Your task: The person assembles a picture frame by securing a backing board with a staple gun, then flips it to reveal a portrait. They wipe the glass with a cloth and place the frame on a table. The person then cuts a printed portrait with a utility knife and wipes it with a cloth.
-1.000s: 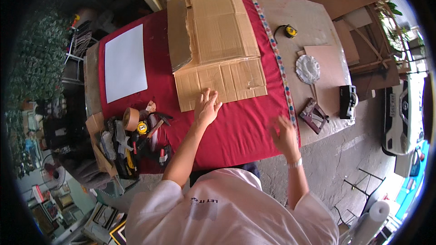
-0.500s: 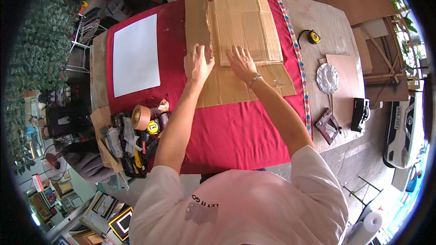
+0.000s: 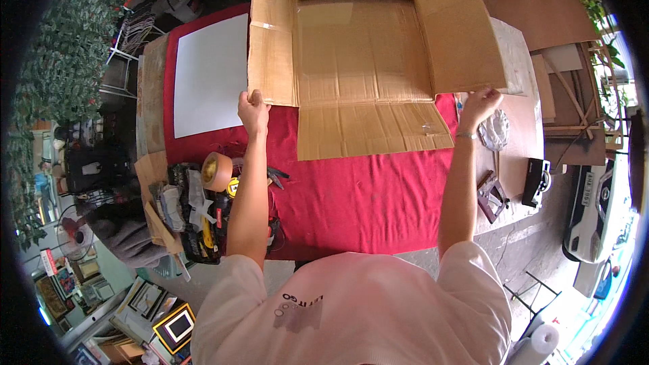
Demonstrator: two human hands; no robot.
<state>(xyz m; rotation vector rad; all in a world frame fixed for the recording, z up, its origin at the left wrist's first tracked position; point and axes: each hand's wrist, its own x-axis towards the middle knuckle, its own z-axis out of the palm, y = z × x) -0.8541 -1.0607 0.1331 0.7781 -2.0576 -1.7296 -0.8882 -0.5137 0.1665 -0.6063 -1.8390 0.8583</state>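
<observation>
A large brown cardboard box point(image 3: 358, 47) lies spread on the table at the far middle, its side flaps raised and its near flap flat on the red cloth point(image 3: 365, 196). My left hand point(image 3: 254, 113) pinches the near corner of the left flap. Over on the other side, my right hand point(image 3: 479, 108) grips the near corner of the right flap. Both arms reach forward, well apart. Left of the box is a white sheet point(image 3: 208, 81), its right edge partly covered by the left flap.
Brown tape point(image 3: 217, 172), a yellow tape measure point(image 3: 234, 187) and pliers point(image 3: 276, 176) lie by a tool tray point(image 3: 193, 209) at the near left. On the right are a crumpled silver round piece point(image 3: 495, 130), a dark red corner clamp point(image 3: 492, 197) and a black tool point(image 3: 536, 182).
The cardboard flaps have been opened outward and lifted. My hands have moved apart, from resting on the folded cardboard to holding the left and right flaps.
</observation>
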